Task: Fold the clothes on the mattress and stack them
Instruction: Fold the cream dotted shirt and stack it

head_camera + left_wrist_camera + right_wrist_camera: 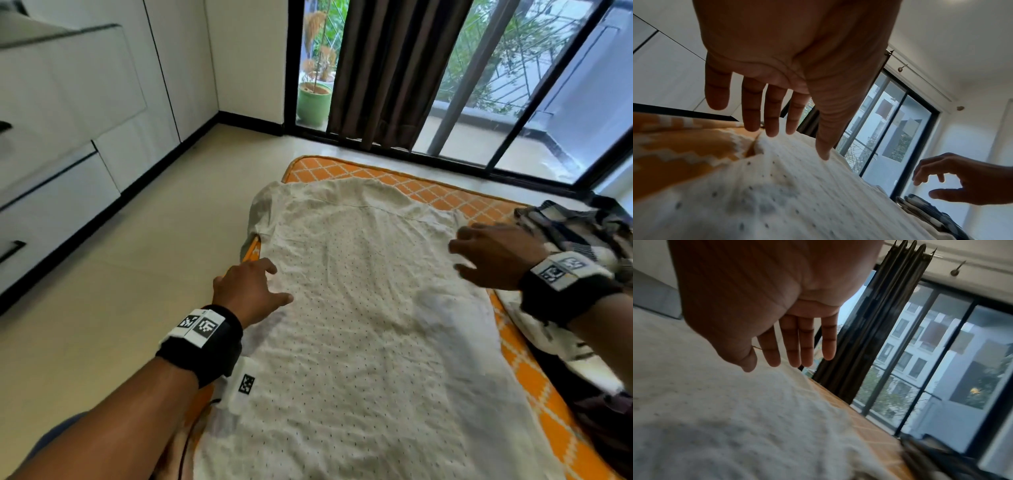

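- I have the cream, dark-dotted, crinkled cotton shirt (359,308) spread flat on the orange mattress with its white lattice print (534,377), directly under and between both my hands; no fold is in it yet.
- My left hand (251,291) hovers over the shirt's left edge, fingers straight and spread, gripping nothing; whether the tips touch the cloth I cannot tell.
- My right hand (496,257) hangs above the shirt's right shoulder, fingers loosely apart and empty.
- Just beyond my right wrist lies a rumpled heap of dark-and-white patterned clothes (582,246), seemingly unfolded.
- I see no finished stack, so I judge almost everything remains.
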Action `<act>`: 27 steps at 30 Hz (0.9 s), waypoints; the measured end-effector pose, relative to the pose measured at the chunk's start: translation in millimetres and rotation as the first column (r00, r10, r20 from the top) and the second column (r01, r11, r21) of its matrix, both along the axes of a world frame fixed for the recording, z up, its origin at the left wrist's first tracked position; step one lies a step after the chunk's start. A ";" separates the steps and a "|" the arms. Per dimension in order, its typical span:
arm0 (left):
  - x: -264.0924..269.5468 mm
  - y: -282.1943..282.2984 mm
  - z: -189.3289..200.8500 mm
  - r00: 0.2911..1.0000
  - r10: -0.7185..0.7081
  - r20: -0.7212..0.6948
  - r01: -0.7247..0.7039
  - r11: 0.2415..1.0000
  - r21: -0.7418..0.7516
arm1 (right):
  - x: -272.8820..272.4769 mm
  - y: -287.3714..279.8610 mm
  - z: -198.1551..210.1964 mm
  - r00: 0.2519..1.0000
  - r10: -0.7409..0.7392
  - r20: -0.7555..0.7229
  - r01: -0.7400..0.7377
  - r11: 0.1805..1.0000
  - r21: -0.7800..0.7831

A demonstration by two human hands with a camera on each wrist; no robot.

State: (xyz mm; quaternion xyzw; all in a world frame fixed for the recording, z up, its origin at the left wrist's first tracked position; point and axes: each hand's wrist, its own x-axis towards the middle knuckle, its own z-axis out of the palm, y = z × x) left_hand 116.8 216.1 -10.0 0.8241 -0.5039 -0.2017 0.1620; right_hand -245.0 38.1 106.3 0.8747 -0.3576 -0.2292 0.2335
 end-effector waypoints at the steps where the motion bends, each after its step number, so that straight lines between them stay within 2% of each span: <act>1: 5.3 -7.1 -1.7 0.999 0.029 -0.025 -0.029 0.999 -0.023 | 19.9 -2.2 -13.4 1.000 0.016 0.025 -0.017 1.000 0.023; 7: 43.4 -58.4 -29.0 0.951 0.191 -0.243 -0.208 0.977 -0.045 | 141.6 -41.8 -84.1 0.966 0.091 0.240 -0.128 0.981 0.143; 9: 57.7 -79.8 -31.9 0.896 0.211 -0.390 -0.257 0.964 -0.070 | 175.6 -57.7 -97.9 0.947 0.069 0.313 -0.132 0.974 0.184; 11: 69.3 -102.8 -33.3 0.757 0.202 -0.622 -0.307 0.949 -0.065 | 203.0 -67.1 -107.0 0.936 0.029 0.350 -0.118 0.964 0.237; 14: 79.8 -130.4 -32.0 0.467 0.159 -0.870 -0.277 0.961 0.027 | 231.3 -66.9 -115.4 0.942 -0.066 0.330 -0.054 0.938 0.343; 18: 89.0 -141.2 -29.7 0.106 0.096 -0.990 -0.276 0.959 0.063 | 243.2 -53.0 -135.5 0.929 -0.179 0.323 0.007 0.883 0.470; 19: 91.4 -138.9 -31.6 0.040 0.103 -0.994 -0.281 0.956 0.087 | 243.7 -49.7 -140.9 0.921 -0.204 0.331 0.016 0.870 0.492; 21: 97.0 -137.7 -33.7 -0.041 0.113 -0.993 -0.313 0.942 0.120 | 243.3 -46.0 -148.9 0.908 -0.232 0.350 0.024 0.861 0.509; 23: 100.5 -136.2 -28.9 -0.058 0.115 -0.992 -0.441 0.888 0.128 | 241.7 -42.7 -156.7 0.897 -0.243 0.370 0.024 0.861 0.508; 25: 107.7 -143.1 -22.6 -0.010 0.076 -0.997 -0.612 0.788 0.066 | 241.1 -40.8 -160.1 0.891 -0.244 0.383 0.025 0.869 0.494; 26: 110.6 -149.5 -17.1 0.057 0.037 -0.998 -0.668 0.744 -0.011 | 240.9 -39.8 -159.6 0.890 -0.248 0.383 0.027 0.867 0.498; 27: 110.2 -156.0 -10.5 0.177 -0.004 -0.984 -0.681 0.722 -0.125 | 240.6 -38.9 -158.1 0.885 -0.253 0.390 0.024 0.863 0.505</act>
